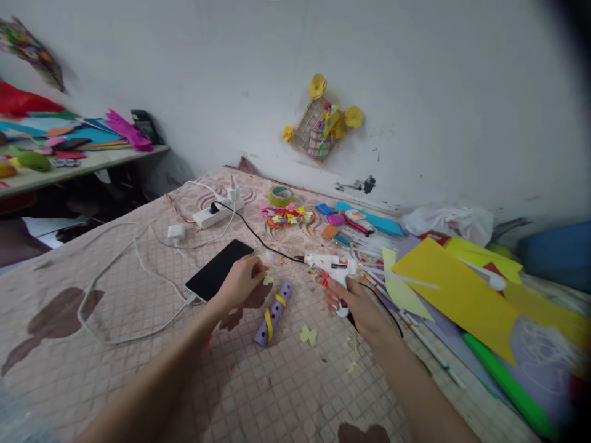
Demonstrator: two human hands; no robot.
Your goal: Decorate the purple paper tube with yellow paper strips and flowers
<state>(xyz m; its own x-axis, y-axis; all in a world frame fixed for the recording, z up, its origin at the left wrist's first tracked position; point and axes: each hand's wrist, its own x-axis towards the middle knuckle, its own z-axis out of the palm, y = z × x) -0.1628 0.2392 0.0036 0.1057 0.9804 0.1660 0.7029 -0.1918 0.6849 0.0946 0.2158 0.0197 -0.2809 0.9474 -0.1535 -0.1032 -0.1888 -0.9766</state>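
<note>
My right hand (pixel 357 301) is wrapped round the handle of a white hot glue gun (pixel 333 264), whose nozzle points left; a glue stick (pixel 415 281) sticks out of its back. Between the fingertips of my left hand (pixel 243 280) is a small pale yellow paper flower (pixel 268 279), held above the cloth. A purple tube (pixel 276 311) with dark dots and a yellow strip wound round it lies between my hands. Another pale yellow flower cutout (pixel 308 335) lies to the right of the tube. Pale scraps (pixel 352 367) are scattered near my right wrist.
A black-screened phone (pixel 219 271) on a white cable lies by my left hand. Behind are a power strip (pixel 217 212), a tape roll (pixel 281 196) and a pile of colourful cutouts (pixel 289 215). Yellow sheets (pixel 455 289) cover the right side. A wall decoration (pixel 318 129) hangs behind.
</note>
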